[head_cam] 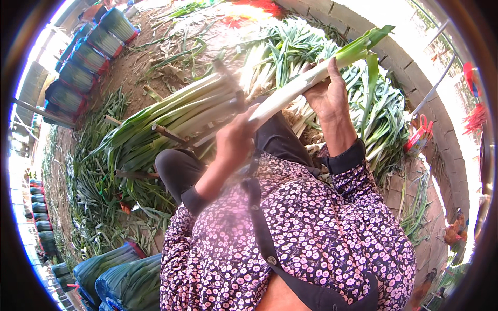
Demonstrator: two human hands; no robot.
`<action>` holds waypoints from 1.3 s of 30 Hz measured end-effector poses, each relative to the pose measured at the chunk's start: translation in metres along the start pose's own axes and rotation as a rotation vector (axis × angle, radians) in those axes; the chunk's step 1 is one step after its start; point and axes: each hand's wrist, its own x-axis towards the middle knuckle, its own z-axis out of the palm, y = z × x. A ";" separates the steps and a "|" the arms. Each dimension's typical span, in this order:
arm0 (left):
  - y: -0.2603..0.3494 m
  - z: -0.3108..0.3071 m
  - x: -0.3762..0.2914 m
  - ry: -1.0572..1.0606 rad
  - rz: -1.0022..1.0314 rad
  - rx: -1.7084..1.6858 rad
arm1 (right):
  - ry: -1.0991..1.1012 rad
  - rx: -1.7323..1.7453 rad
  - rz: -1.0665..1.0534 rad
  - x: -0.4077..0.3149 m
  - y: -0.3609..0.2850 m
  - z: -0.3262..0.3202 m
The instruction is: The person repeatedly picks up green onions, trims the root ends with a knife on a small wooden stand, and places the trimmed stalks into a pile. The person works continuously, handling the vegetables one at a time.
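Observation:
A single leek slants up to the right in front of me, its pale shaft lowest and its green leaves at the top. My left hand, slightly blurred, is closed round the lower white end. My right hand supports the shaft near the leaves, palm up, thumb along one side and fingers partly hidden behind it. To the left, a bundle of leeks lies across a wooden rack, whose near parts are blurred. A large heap of leeks with roots and leaves lies beyond and beside my right hand.
Wrapped leek bundles stand in rows at the upper left; more wrapped bundles lie lower left. Loose green leaves litter the ground. A low block wall curves along the right, with a red bag beside it. A brown chicken is farther right.

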 end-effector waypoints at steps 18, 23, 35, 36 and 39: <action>-0.023 -0.072 -0.006 0.057 -0.528 -1.098 | 0.159 0.074 -0.124 0.118 -0.098 -0.079; -0.063 -0.136 -0.038 -0.005 -0.525 -0.938 | 0.400 -0.126 -0.344 0.165 -0.177 -0.150; 0.024 -0.308 0.091 0.678 0.770 1.488 | -0.152 -0.882 -0.294 0.138 -0.083 0.094; 0.031 -0.280 0.102 0.666 0.813 1.572 | -0.272 -0.910 -0.251 0.123 -0.035 0.127; 0.038 -0.243 0.111 0.353 0.679 1.733 | -0.996 -1.248 -0.140 0.079 0.104 0.195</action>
